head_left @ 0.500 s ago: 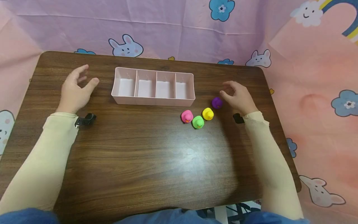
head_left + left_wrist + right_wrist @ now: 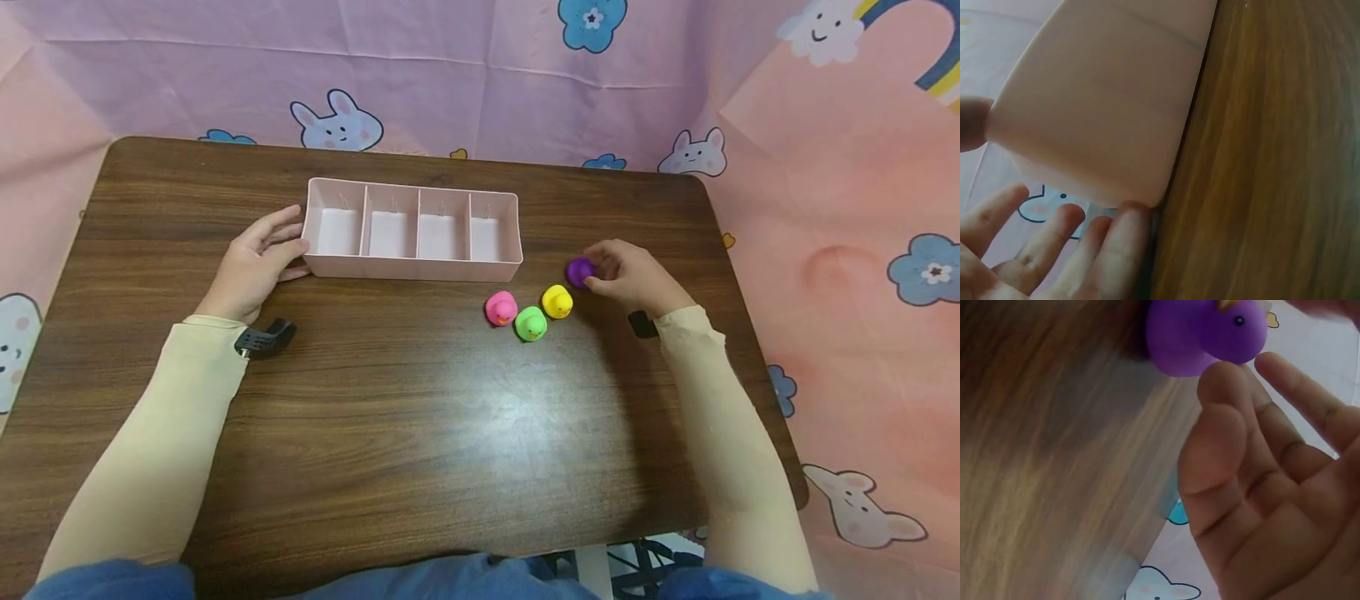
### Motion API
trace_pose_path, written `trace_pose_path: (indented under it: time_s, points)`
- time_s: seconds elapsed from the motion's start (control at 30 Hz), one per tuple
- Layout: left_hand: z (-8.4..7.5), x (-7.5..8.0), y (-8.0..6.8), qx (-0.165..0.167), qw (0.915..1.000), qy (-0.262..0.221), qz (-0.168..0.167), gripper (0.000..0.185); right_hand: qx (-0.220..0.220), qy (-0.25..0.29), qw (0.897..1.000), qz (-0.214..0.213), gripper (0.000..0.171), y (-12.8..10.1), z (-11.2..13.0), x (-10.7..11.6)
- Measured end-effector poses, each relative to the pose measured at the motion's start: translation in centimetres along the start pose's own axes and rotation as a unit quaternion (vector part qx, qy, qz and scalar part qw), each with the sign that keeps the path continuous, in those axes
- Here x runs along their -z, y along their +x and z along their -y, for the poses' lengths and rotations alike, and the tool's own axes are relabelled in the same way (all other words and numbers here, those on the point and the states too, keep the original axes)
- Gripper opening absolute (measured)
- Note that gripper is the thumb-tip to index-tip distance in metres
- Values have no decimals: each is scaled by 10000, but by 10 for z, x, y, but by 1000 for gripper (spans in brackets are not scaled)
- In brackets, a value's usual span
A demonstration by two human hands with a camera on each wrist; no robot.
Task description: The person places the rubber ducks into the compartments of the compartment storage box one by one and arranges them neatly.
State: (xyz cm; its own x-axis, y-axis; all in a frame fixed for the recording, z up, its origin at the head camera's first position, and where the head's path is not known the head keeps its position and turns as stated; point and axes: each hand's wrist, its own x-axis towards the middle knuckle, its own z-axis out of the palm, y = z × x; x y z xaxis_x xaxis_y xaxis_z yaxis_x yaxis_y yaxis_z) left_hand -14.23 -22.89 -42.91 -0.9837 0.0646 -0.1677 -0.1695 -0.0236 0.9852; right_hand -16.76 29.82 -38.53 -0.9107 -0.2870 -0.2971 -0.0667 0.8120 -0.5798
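Observation:
A pink box [image 2: 412, 268] with several compartments in a row stands on the table. My left hand [image 2: 255, 265] is at its left end. In the left wrist view the thumb [image 2: 974, 124] touches the box's rim and the fairly straight fingers [image 2: 1119, 250] reach its lower edge. My right hand [image 2: 636, 273] is beside a purple rubber duck [image 2: 580, 272], thumb and fingers spread around its right side. In the right wrist view the fingertips [image 2: 1222, 384] are right at the duck's body. Yellow [image 2: 557, 302], green [image 2: 531, 324] and pink rubber ducks [image 2: 501, 308] stand close by.
The brown wooden table [image 2: 390, 433] ends at a back edge against a lilac cloth [image 2: 450, 75] printed with bunnies and flowers. A pink cloth [image 2: 847, 333] hangs along the right. Each wrist wears a black band [image 2: 266, 337].
My left hand has moved right and toward me, from beside the box to touching its left end. My right hand has lowered slightly and come up to the purple duck.

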Motion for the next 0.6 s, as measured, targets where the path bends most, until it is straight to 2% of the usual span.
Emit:
trace_pose_path:
  time_s: [0.13, 0.37, 0.6]
  points:
    - [2, -2, -1, -91, 10000, 35, -15, 55, 52, -131, 9999, -52, 42, 0, -3, -3]
    - [4, -7, -3, -201, 9994, -263, 55, 51, 60, -427, 9988, -217, 36, 1, -10, -7]
    - [7, -9, -3, -199, 9993, -281, 154, 52, 59, -431, 9984, -361, 35, 1, -10, -10]
